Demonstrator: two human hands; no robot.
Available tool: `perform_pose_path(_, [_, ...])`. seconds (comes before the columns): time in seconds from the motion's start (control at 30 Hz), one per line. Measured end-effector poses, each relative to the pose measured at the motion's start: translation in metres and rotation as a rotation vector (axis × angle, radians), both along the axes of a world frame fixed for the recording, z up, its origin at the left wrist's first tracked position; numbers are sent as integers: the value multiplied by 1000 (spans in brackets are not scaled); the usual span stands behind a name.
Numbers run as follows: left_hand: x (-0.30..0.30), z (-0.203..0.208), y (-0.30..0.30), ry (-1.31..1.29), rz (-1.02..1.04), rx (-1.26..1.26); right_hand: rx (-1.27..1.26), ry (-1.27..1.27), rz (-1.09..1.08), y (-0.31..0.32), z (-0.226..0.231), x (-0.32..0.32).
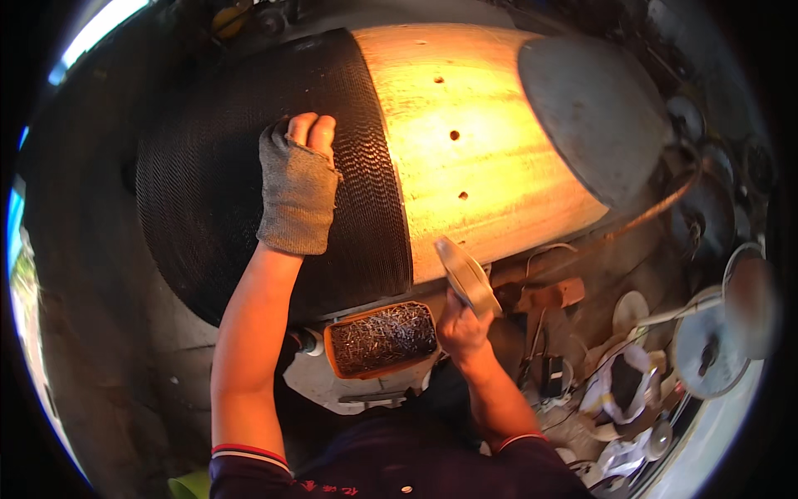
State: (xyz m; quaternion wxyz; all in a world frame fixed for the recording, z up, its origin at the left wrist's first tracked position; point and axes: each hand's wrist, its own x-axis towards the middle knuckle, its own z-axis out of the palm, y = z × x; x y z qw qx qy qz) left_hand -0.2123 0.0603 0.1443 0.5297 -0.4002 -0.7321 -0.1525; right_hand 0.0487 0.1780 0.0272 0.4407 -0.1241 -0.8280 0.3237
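My left hand (301, 183), in a grey fingerless glove, is on the black ridged covering (208, 166) of a large drum-like body. Its fingers are curled together, and whatever they may pinch is hidden. Beside the covering's edge lies a bare wooden band (490, 158) with a row of dark holes, brightly lit. My bare right hand (463, 328) is closed around a tan, thick-edged, rounded tool (467, 279), whose kind I cannot make out. The tool is held at the near edge of the wood. Below the drum sits an orange bin (332, 353) of small metal nails.
A grey round end (590, 121) closes off the drum's right side. Metal discs (706, 353), a white bag (623, 387) and loose tools crowd the floor at right. A reddish-brown block (557, 293) stands near my right hand.
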Motion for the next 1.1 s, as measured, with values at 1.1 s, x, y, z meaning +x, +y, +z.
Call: perform_pose_path(1.1, [116,-81,42,-582,-115,-20,-249,-94,5,3,9,6])
